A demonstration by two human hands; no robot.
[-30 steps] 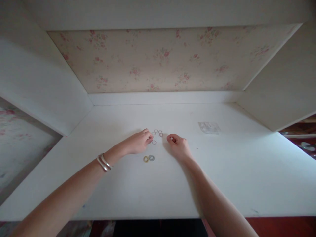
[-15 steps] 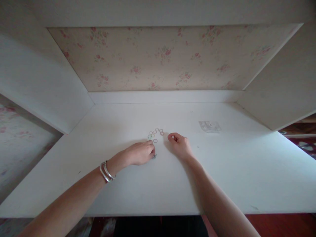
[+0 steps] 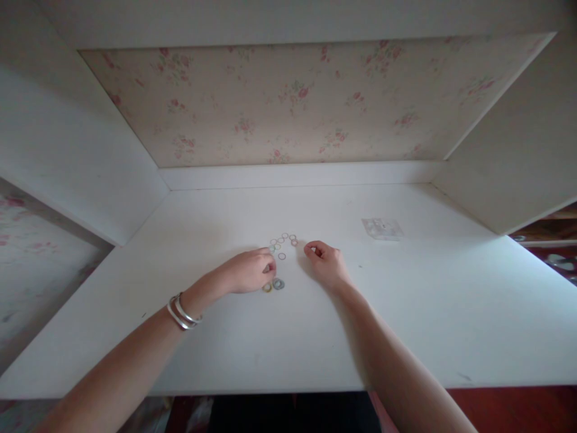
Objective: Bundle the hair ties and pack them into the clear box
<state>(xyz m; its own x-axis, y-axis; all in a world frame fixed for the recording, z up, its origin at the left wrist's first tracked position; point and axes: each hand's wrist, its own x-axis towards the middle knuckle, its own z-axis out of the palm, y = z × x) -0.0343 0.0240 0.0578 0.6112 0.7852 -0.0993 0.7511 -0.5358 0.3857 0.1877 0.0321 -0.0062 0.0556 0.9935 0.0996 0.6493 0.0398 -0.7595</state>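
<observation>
My left hand (image 3: pixel 250 272), with two silver bangles on its wrist, rests on the white table (image 3: pixel 225 337). Its fingertips are pinched together just above a gold ring (image 3: pixel 267 287) and a silver ring (image 3: pixel 278 283). I cannot make out whether a small ring sits between those fingertips. Beyond the hand lies a cluster of several thin small rings (image 3: pixel 282 242). My right hand (image 3: pixel 325 263) lies to the right of the cluster, loosely curled with thumb against forefinger, and nothing shows in it.
A small clear plastic bag (image 3: pixel 382 228) lies farther right on the table. White side panels stand at left and right, and a floral-papered back wall (image 3: pixel 288 102) closes the far end. The table's front edge is near my elbows.
My left hand went from the thin-ring cluster down over the two thicker rings, then drew back slightly, so both show again. A greenish ring now lies in the cluster. My right hand stayed put.
</observation>
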